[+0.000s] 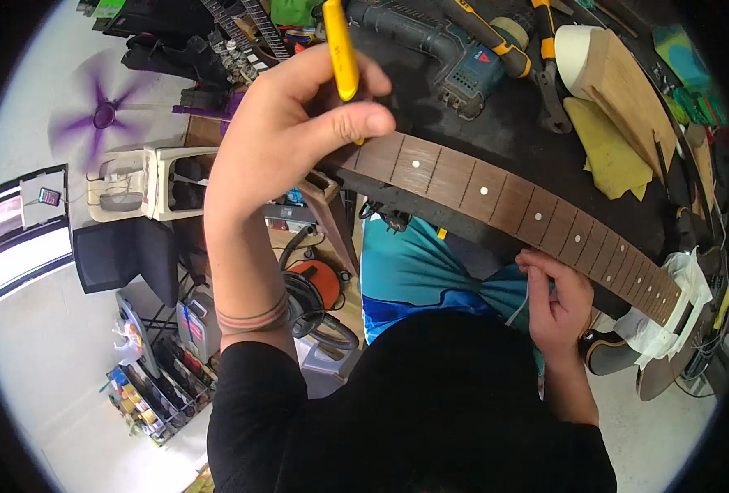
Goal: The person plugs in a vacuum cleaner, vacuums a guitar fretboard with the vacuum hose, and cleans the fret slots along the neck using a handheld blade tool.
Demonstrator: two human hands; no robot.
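Observation:
A guitar neck (512,203) with a brown fretboard, thin fret slots and pale dot inlays runs diagonally over the dark bench. Over its left end is my left hand (299,123), the thumb and fingers closed around a yellow-handled tool (342,53). The tool's lower tip shows beneath the thumb, at the fretboard. My right hand (558,304) rests by the neck's near edge with curled fingers, and whatever they may hold is hidden. White paper or tape (673,316) wraps the neck's right end.
A blue-grey power tool (467,78) and yellow-black pliers (549,82) lie on the bench (414,107) beyond the neck. Yellow sandpaper or cloth (607,152) sits beside a wooden block (632,99). An orange-black vacuum cleaner (315,283) stands on the floor, left.

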